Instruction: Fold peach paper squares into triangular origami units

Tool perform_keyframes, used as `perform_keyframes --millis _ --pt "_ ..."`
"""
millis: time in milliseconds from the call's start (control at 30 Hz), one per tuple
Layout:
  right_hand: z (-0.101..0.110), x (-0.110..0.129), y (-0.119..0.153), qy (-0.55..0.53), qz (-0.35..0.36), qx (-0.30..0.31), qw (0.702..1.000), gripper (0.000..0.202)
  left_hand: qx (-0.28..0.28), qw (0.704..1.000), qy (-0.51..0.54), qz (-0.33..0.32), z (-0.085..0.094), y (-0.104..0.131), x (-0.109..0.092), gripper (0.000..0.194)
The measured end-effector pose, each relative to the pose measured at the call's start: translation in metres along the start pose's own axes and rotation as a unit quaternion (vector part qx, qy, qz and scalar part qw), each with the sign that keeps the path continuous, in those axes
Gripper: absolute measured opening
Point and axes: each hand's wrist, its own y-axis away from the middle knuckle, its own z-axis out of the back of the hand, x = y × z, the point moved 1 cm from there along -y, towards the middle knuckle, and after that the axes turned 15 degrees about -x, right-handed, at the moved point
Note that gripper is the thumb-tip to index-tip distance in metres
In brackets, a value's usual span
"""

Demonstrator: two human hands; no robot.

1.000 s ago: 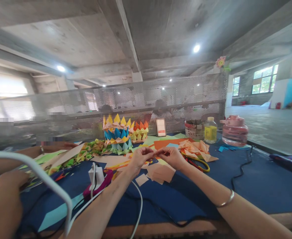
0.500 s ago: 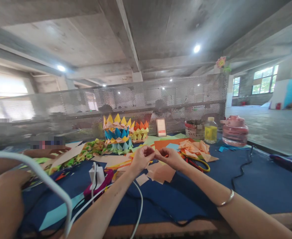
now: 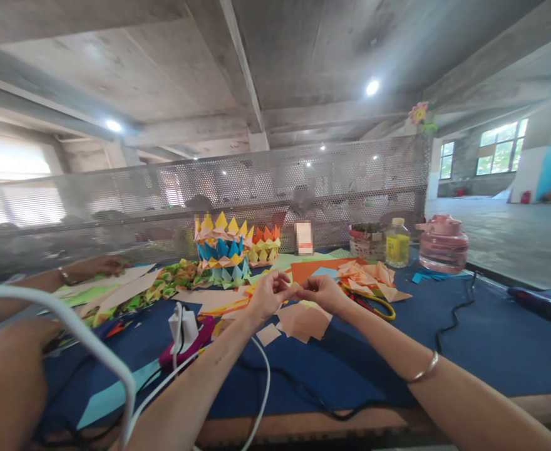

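Note:
My left hand (image 3: 270, 295) and my right hand (image 3: 323, 293) meet fingertip to fingertip over the middle of the blue table (image 3: 444, 363). Both hands are closed in a pinch; what lies between the fingers is too small to make out. Below them are peach paper pieces (image 3: 305, 322) and a small peach square (image 3: 268, 334). Behind my right hand lie an orange sheet (image 3: 320, 270), folded peach papers (image 3: 367, 275) and yellow-handled scissors (image 3: 381, 309). Yellow and orange strips (image 3: 231, 307) are beside my left hand.
Folded-paper crowns (image 3: 223, 250) stand behind. A basket (image 3: 367, 243), yellow bottle (image 3: 397, 244) and pink jug (image 3: 443, 245) are at the back right. Nearer left are a purple power strip (image 3: 205, 335), white tube (image 3: 92, 344) and cables. Another person's hand (image 3: 104, 268) is over papers at far left.
My hands stay pinched together, with the fingers shifted slightly. At the far left, the other person's hand has lifted off the peach paper and moved back, uncovering green sheets.

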Motion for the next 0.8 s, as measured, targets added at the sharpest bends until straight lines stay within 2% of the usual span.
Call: perform_keyframes --millis 133,467,667,800 --pt "-0.001 -0.002 0.000 -0.028 -0.007 0.022 0.999 0.031 0.025 1.000 -0.011 0.009 0.001 0.000 -0.002 0.039" --pt "0.004 -0.008 -0.005 0.048 0.016 0.009 0.999 0.027 0.005 0.998 -0.020 0.054 0.004 -0.002 0.004 0.039" --pt "0.004 -0.001 -0.001 0.020 0.013 0.025 0.999 0.023 0.010 0.999 -0.016 0.042 0.004 -0.002 0.002 0.035" --pt "0.005 -0.003 -0.001 0.014 0.023 0.010 1.000 0.024 0.009 0.998 -0.003 0.058 0.004 -0.001 0.000 0.039"
